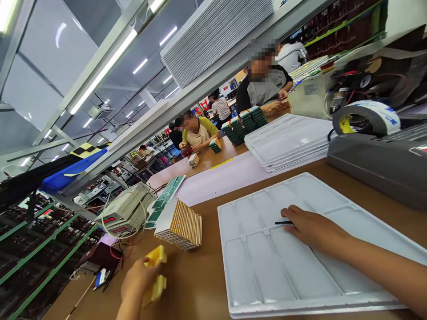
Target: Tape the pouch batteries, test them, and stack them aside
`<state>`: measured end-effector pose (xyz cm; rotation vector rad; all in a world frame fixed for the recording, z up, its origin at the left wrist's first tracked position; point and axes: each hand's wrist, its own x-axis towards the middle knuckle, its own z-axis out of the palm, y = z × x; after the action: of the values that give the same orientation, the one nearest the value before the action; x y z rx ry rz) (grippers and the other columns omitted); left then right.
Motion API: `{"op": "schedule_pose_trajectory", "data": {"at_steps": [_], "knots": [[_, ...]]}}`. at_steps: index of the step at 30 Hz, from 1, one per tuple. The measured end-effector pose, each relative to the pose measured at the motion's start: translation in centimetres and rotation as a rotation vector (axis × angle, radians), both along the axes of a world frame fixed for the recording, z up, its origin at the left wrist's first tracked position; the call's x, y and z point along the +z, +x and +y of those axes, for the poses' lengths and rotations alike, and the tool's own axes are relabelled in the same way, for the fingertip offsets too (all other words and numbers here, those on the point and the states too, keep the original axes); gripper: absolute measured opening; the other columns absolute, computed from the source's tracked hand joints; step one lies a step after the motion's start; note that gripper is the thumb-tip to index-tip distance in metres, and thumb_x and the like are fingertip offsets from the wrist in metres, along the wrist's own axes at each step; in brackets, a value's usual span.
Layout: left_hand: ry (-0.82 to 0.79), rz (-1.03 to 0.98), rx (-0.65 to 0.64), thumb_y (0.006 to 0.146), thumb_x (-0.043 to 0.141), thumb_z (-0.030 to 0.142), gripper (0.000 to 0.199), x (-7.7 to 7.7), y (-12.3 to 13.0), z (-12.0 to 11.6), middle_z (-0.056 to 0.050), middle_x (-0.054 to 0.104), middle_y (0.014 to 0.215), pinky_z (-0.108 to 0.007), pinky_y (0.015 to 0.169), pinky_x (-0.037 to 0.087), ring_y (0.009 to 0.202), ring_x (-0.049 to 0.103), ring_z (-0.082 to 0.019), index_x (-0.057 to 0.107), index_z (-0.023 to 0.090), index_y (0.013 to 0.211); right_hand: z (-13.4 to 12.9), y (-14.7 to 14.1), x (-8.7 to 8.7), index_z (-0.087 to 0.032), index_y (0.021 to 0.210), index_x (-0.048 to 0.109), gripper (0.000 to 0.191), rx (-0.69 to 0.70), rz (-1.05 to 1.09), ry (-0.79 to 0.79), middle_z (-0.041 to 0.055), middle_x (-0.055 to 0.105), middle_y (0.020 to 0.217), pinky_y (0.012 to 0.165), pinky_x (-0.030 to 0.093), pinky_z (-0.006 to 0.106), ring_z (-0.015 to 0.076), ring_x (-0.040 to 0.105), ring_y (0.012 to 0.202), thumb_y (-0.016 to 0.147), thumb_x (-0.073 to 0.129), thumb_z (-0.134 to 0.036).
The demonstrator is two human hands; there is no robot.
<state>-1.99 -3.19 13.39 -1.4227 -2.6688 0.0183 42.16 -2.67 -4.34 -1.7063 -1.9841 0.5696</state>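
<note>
My left hand [138, 280] is closed on a yellow plastic piece [156, 257] at the lower left, above the brown tabletop. A second yellow part shows just below it, blurred. Over the white compartmented tray [247, 266], my right hand [307, 229] pinches a thin dark strip [283, 222] between thumb and fingers. The strip points left, near the tray's middle divider. Between my hands and farther back stands a stack of thin white panels with yellow-brown edges [185, 224].
Green-celled sheets [165, 200] lie behind the stack, near instruments [125, 209]. More white trays [290, 138] are piled behind. A tape roll [367, 118] rests on a grey machine [383, 155] at right. People sit across the table.
</note>
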Motion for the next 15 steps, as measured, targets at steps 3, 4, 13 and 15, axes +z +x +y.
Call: {"op": "schedule_pose_trajectory", "data": {"at_steps": [3,4,13,15], "knots": [[-0.025,-0.014,0.002,0.065,0.049,0.051,0.055,-2.7,1.2,-0.7,-0.018,0.062,0.099,-0.040,0.075,0.041,0.095,0.056,-0.033,0.055,0.017,0.108,0.0,0.0,-0.5,-0.022,0.102,0.050,0.023,-0.011,0.008,0.010,0.0058,0.052,0.104,0.057,0.039,0.030,0.0193,0.056,0.072,0.084,0.038,-0.029],[-0.011,-0.002,-0.007,0.067,0.046,0.051,0.055,-3.1,1.9,-0.9,-0.019,0.061,0.100,-0.041,0.076,0.040,0.096,0.055,-0.034,0.054,0.017,0.109,0.1,0.0,-0.6,-0.022,0.104,0.050,0.024,-0.013,0.006,0.011,0.0059,0.052,0.105,0.057,0.039,0.030,0.0193,0.056,0.072,0.084,0.038,-0.030],[0.536,-1.132,-0.074,0.065,0.061,0.032,0.048,-8.4,9.9,-0.5,-0.007,0.056,0.112,-0.031,0.080,0.041,0.105,0.050,-0.021,0.046,0.023,0.110,0.1,0.3,-1.5,-0.023,0.102,0.051,0.031,-0.006,0.021,0.052,0.0062,0.053,0.108,0.054,0.043,0.032,0.0204,0.058,0.071,0.084,0.032,-0.038],[0.675,-1.365,-0.055,0.063,0.062,0.023,0.036,-9.4,11.2,0.3,-0.003,0.055,0.111,-0.029,0.082,0.039,0.107,0.048,-0.018,0.051,0.025,0.097,0.0,0.3,-1.3,-0.023,0.104,0.050,0.031,0.003,0.016,0.032,0.0060,0.052,0.110,0.056,0.044,0.032,0.0205,0.058,0.072,0.084,0.031,-0.038]]}}
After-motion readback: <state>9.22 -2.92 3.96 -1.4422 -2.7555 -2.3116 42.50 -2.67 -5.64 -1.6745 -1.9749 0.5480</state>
